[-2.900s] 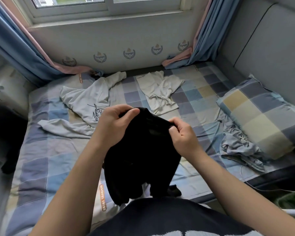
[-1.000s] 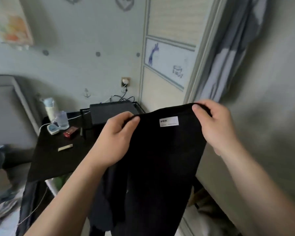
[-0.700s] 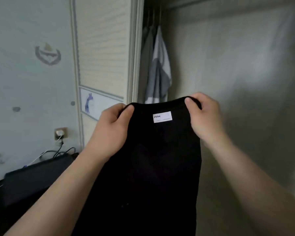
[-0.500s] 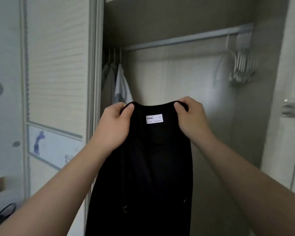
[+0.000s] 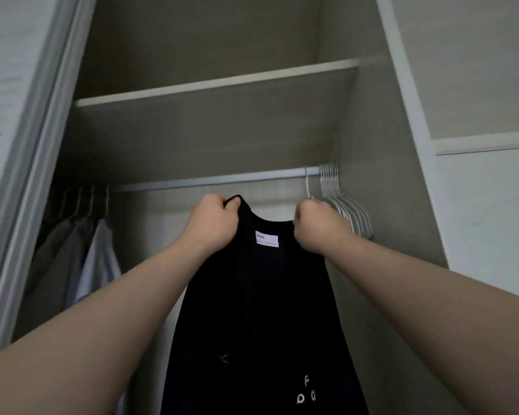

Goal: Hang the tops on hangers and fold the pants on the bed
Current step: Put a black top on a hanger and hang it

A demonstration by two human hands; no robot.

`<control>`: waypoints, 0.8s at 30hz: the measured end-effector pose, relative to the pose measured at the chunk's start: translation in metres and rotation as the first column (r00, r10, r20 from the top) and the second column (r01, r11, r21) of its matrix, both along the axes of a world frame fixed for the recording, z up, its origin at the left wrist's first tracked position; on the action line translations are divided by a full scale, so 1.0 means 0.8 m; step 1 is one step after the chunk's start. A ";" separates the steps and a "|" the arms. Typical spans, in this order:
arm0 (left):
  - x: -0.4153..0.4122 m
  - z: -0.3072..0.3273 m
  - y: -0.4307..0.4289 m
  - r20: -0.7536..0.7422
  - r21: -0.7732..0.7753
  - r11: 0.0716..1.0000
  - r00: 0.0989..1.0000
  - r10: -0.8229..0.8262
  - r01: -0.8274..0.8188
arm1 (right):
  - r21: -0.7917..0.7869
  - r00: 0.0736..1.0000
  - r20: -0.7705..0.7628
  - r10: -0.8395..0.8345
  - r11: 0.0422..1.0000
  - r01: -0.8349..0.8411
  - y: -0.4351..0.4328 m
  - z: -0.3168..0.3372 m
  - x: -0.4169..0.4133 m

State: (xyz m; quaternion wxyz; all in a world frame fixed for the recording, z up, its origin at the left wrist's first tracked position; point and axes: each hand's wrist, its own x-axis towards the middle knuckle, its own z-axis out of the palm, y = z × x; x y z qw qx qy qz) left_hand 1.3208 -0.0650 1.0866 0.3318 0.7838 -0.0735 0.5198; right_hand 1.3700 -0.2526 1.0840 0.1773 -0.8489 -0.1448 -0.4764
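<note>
Black top [image 5: 261, 310]: held up by the neckline inside the wardrobe [image 5: 369, 130], just below the rail [image 5: 216, 179], white label [image 5: 266, 238] facing the camera
Left hand [image 5: 215, 223]: curled tight on the collar's left side
Right hand [image 5: 318, 227]: fisted on the collar's right side, just beside the white hangers [image 5: 348, 211], perhaps touching the nearest
Rail's left end: grey and pale garments [image 5: 81, 259] hanging

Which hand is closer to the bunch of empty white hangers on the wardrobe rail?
Right. The right hand is directly beside the white hangers; the left hand is farther left, across the collar of the black top.
</note>
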 end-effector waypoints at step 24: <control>0.170 0.022 0.035 -0.072 0.210 0.978 0.997 0.013 0.002 | 0.054 0.923 0.092 -0.373 0.928 0.369 -0.027 0.077 0.081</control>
